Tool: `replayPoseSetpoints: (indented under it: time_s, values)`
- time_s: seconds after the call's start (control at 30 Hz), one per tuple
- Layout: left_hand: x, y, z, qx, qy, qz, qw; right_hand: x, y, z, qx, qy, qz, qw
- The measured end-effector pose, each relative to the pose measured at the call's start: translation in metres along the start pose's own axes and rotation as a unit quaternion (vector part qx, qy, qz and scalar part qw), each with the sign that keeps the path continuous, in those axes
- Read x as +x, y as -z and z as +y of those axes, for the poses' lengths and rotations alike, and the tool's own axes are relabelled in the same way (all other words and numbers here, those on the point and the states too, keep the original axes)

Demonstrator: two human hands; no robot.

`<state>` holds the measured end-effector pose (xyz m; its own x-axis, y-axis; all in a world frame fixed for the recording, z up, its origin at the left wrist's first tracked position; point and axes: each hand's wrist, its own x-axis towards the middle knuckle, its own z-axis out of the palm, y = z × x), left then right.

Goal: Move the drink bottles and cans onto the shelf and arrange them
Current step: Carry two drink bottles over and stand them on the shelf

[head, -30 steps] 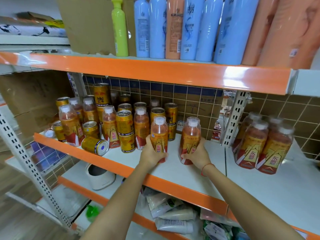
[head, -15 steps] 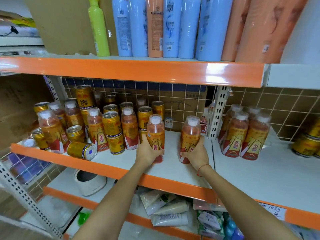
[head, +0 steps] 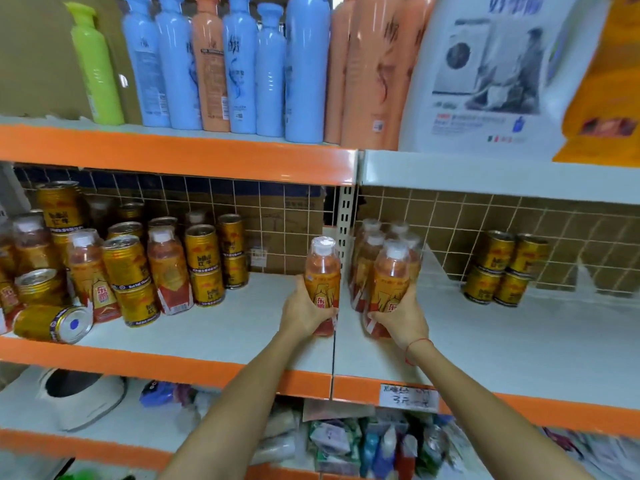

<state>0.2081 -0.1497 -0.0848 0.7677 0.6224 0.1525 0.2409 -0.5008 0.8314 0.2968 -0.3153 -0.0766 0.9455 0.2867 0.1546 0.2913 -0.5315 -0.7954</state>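
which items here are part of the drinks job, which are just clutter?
Job: bottle in left hand; bottle in right hand; bottle group; loose cans and bottles; tipped can; stacked cans.
Clutter: shampoo bottles; detergent bag; packets below.

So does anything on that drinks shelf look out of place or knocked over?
Yes. One gold can lies on its side at the front left of the middle shelf, while the cans and bottles behind it stand upright, mixed together.

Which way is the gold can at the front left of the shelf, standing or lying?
Lying on its side. The gold can rests lengthwise near the shelf edge, one round end facing the camera, while nearby cans stand upright.
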Motion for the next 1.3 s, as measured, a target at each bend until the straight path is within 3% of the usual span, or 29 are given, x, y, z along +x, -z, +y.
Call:
replayPoseSetpoints:
  time_s: [0.23, 0.77, 0.9, 1.07, 1.3]
  values:
    - [-0.006, -0.052, 0.030, -0.008, -0.022, -0.024, 0.999, 0.014, 0.034, 0.039, -0.010, -0.005, 0.004, 1.000]
    - [-0.001, -0.094, 0.038, -0.017, -0.008, -0.003, 1.000, 0.022, 0.029, 0.062, 0.005, 0.026, -0.003, 1.000]
    - [0.001, -0.091, 0.037, -0.033, -0.013, -0.031, 0.999, 0.025, 0.029, 0.064, 0.015, 0.044, -0.028, 0.999]
    - [0.000, -0.078, 0.028, -0.060, -0.006, -0.149, 0.987, 0.029, 0.040, 0.076, 0.019, 0.053, -0.108, 0.993]
    - [-0.003, -0.084, 0.015, -0.073, 0.007, -0.129, 0.989, 0.026, 0.030, 0.082, -0.021, 0.056, -0.080, 0.995]
